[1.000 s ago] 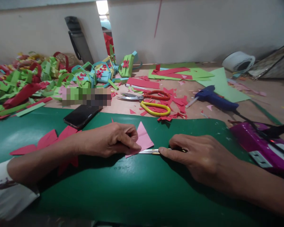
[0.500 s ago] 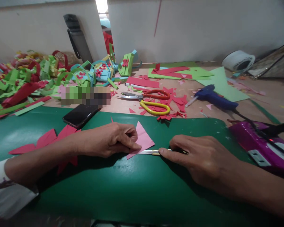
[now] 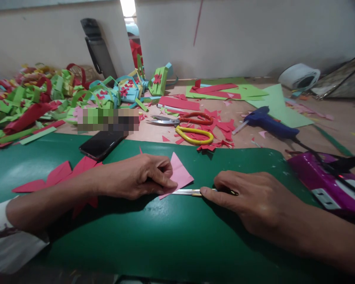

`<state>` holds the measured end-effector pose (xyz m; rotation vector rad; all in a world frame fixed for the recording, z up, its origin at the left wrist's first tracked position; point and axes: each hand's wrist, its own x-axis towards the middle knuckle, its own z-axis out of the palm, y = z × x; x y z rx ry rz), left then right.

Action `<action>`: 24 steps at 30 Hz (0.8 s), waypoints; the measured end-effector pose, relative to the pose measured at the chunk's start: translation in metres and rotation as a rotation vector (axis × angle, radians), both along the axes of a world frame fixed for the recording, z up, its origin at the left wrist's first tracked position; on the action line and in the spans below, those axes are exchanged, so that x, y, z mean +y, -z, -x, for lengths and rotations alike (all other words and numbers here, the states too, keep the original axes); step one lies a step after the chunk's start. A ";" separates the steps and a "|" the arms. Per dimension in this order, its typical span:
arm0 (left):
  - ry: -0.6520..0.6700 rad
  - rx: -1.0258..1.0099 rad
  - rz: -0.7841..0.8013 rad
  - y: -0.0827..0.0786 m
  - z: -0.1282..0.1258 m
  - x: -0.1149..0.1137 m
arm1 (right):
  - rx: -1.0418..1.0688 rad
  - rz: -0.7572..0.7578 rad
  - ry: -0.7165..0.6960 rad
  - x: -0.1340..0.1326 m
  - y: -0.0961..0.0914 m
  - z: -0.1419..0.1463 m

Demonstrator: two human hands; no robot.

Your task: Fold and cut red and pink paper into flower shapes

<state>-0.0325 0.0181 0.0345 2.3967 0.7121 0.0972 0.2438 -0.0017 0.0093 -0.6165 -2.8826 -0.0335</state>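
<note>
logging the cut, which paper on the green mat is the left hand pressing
The pink piece under the left hand, beside the knife; the red pieces lie back by the forearm.

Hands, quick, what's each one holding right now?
Left hand: closed, pinning the pink paper to the mat.
Right hand: closed on the knife, blade at the paper's edge.

White left sleeve (image 3: pixel 13 242), dark reddish smear (image 3: pixel 1 232)
</note>
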 end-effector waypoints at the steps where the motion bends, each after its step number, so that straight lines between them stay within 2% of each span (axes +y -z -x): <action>1: 0.000 0.004 0.003 0.000 0.000 0.000 | 0.000 0.001 0.003 0.000 0.000 0.000; 17: 0.016 0.014 0.026 -0.004 -0.002 0.000 | 0.014 0.041 0.002 0.000 -0.001 0.009; 24: -0.049 -0.017 0.036 0.004 -0.003 0.000 | 0.023 0.044 0.003 -0.001 -0.001 0.008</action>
